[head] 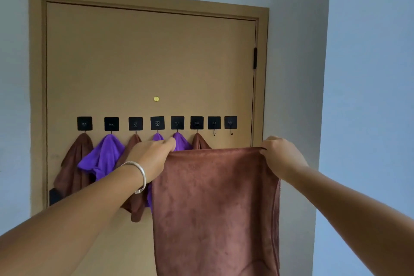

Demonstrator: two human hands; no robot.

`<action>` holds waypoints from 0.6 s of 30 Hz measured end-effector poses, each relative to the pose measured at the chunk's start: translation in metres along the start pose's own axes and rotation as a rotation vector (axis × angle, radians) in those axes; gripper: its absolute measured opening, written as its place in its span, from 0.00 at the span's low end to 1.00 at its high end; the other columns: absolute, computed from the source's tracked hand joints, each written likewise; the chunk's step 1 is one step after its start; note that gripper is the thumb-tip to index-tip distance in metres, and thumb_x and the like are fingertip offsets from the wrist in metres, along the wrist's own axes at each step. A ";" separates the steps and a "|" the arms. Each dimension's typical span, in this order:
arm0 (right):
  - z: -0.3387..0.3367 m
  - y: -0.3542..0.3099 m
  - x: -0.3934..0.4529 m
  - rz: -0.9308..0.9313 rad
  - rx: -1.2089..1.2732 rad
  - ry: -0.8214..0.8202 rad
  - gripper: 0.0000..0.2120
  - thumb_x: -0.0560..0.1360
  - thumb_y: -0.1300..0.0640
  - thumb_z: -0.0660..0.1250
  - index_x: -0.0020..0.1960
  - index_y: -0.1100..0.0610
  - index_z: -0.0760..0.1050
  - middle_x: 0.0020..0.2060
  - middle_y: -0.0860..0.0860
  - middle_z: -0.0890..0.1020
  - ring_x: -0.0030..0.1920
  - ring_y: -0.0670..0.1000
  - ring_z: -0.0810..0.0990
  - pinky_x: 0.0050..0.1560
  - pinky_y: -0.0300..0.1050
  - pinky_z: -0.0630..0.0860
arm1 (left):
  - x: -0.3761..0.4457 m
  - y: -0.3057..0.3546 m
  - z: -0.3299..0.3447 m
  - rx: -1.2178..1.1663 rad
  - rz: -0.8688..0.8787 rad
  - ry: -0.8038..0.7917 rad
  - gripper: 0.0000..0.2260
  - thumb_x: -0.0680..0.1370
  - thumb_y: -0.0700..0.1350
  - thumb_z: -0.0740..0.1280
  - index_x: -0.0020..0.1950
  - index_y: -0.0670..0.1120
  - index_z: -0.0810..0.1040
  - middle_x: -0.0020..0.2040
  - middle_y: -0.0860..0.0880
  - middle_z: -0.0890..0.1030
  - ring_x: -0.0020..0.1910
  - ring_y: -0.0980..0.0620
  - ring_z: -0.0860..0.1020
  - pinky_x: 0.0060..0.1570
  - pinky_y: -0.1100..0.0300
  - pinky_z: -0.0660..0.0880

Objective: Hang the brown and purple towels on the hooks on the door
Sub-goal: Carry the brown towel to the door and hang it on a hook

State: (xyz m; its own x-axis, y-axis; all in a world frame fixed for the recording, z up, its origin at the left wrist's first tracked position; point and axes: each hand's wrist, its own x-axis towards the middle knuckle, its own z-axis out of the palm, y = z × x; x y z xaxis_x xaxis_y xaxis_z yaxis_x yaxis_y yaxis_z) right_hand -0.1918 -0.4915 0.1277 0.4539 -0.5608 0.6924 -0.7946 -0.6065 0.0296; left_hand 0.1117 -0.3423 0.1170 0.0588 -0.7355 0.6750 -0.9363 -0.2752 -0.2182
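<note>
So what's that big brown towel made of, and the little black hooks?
The brown towel looks like soft microfibre cloth: matte, fuzzy, hanging in limp folds from the left hand and right hand. The empty hooks look like thin dark metal wire under flat black square pads, probably plastic; too small to be sure.

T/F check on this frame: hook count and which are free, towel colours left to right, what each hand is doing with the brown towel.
1. Eight hooks on the door. True.
2. The two rightmost hooks are bare. True.
3. All hung towels are purple. False: left to right they run brown, purple, brown, purple, purple, brown.
4. Only the left hand holds the spread brown towel. False: the right hand pinches its other top corner.
5. The held towel is already hooked. False: it hangs from both hands.
</note>
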 end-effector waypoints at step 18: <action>0.174 0.037 0.173 -0.414 -0.295 -0.127 0.23 0.77 0.65 0.59 0.66 0.44 0.69 0.50 0.50 0.71 0.47 0.54 0.71 0.37 0.47 0.69 | 0.192 0.001 0.169 0.316 0.230 -0.124 0.29 0.78 0.36 0.56 0.72 0.63 0.56 0.53 0.49 0.72 0.48 0.47 0.72 0.41 0.54 0.66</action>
State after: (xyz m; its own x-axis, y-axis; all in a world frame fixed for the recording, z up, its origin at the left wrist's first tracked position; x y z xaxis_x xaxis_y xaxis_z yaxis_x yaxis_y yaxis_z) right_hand -0.0729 -0.7087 0.1231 0.7846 -0.3829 0.4877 -0.6100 -0.6173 0.4968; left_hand 0.1804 -0.5887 0.1272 -0.0804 -0.8636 0.4978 -0.7785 -0.2575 -0.5724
